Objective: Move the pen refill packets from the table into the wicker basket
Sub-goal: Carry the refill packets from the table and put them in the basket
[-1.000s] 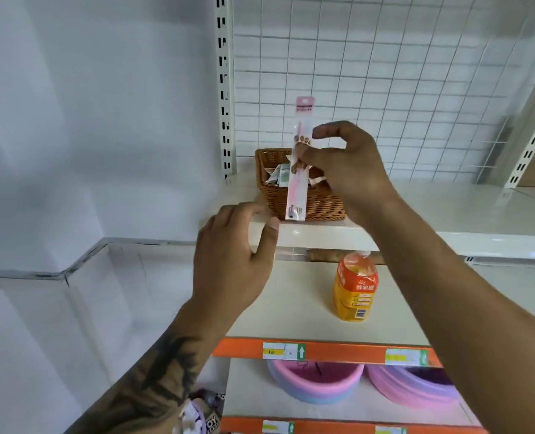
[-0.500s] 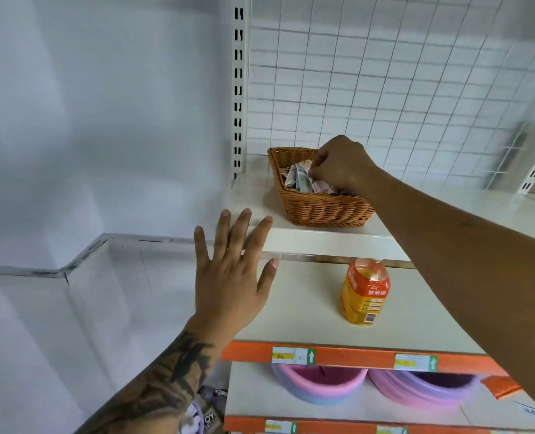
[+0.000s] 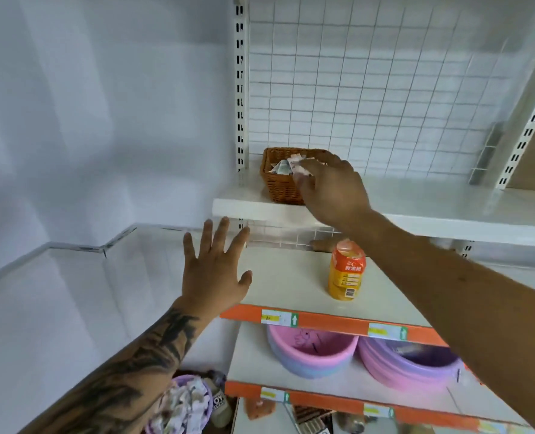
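Now right hand [image 3: 332,189] lifted out of wicker basket [image 3: 278,186], empty.

A shop interior. Tiered display shelves [image 3: 291,277] hang from slotted white uprights [image 3: 240,89] against a wire-grid back panel [image 3: 369,89]. Orange shelf-edge strips [image 3: 328,322] carry price labels [image 3: 279,317]. Goods on show include a bottled drink [image 3: 346,272], pink and purple bowls [image 3: 311,352] and a wicker basket [image 3: 280,183].
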A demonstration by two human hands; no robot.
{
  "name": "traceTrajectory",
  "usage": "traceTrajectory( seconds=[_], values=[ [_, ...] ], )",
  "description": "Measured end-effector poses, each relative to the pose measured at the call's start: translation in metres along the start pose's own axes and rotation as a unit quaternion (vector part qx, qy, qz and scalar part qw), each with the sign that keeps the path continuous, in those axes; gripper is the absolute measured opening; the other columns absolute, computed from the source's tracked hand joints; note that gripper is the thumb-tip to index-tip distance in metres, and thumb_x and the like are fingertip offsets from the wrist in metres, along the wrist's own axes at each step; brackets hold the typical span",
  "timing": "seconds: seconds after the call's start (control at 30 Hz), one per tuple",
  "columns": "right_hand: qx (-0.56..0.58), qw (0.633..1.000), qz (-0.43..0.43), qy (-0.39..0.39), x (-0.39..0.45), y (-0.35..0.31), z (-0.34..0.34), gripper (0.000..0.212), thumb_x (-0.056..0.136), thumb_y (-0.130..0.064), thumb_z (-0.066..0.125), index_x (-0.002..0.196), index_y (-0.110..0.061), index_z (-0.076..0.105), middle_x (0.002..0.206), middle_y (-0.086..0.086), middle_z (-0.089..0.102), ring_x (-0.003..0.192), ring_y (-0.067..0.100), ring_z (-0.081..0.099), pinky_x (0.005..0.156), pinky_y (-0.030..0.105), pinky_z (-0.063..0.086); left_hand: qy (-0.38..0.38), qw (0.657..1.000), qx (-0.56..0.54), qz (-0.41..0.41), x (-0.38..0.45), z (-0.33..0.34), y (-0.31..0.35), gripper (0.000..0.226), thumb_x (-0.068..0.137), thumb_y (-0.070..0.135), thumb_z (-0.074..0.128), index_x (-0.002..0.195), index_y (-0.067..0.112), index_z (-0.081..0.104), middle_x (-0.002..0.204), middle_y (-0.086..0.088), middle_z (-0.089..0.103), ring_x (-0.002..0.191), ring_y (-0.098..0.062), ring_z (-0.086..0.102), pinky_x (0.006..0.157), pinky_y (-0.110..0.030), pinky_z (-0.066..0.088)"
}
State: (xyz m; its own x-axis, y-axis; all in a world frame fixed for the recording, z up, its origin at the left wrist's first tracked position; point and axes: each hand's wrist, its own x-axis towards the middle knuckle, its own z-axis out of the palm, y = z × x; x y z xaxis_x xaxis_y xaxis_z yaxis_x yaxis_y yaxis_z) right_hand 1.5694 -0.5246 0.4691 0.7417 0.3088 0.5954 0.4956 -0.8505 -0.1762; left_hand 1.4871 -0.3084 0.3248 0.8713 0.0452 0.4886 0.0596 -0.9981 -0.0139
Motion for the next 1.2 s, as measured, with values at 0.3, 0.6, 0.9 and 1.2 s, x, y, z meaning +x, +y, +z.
traceTrajectory(
  seconds=[0.3,0.6,0.9,1.2],
  values=[
    [0.071,0.964,-0.176,-0.187,-0.276,-0.032,0.09,0.057,0.097,-0.052,0.05,0.145,-0.023,0.057,0.152,0.02,0.049,0.13,0.046,0.053,0.104,0.056,0.046,-0.137,0.971,0.017,-0.195,-0.265,-0.012,0.058,0.072,0.095,0.062,0.047,0.159,0.039,0.022,0.172,-0.004,0.01,0.158,-0.033,0.005,0.121,-0.064,0.004],
    [0.146,0.865,-0.32,-0.357,-0.475,-0.15,0.078,0.064,0.1,-0.058,0.041,0.157,-0.03,0.035,0.163,0.012,0.035,0.145,0.037,0.04,0.115,0.051,0.038,-0.221,0.875,0.06,-0.426,-0.535,-0.097,0.082,0.068,0.096,0.064,0.041,0.158,0.038,0.025,0.168,-0.009,0.023,0.156,-0.035,0.015,0.12,-0.067,0.012],
    [0.18,0.775,-0.435,-0.422,-0.641,-0.25,0.012,0.066,0.101,-0.062,0.041,0.158,-0.032,0.026,0.165,0.011,0.028,0.149,0.035,0.032,0.12,0.054,0.032,-0.237,0.782,0.068,-0.573,-0.745,-0.173,0.126,0.065,0.099,0.065,0.033,0.158,0.039,0.023,0.17,-0.005,0.02,0.157,-0.033,0.013,0.122,-0.065,0.009],
    [0.168,0.697,-0.527,-0.457,-0.834,-0.367,-0.066,0.07,0.103,-0.064,0.036,0.163,-0.034,0.013,0.171,0.011,0.015,0.156,0.032,0.019,0.126,0.048,0.018,-0.197,0.689,0.036,-0.697,-0.967,-0.271,0.165,0.066,0.101,0.064,0.032,0.16,0.045,0.011,0.173,-0.004,0.009,0.159,-0.031,0.003,0.124,-0.063,0.004]
  ],
)
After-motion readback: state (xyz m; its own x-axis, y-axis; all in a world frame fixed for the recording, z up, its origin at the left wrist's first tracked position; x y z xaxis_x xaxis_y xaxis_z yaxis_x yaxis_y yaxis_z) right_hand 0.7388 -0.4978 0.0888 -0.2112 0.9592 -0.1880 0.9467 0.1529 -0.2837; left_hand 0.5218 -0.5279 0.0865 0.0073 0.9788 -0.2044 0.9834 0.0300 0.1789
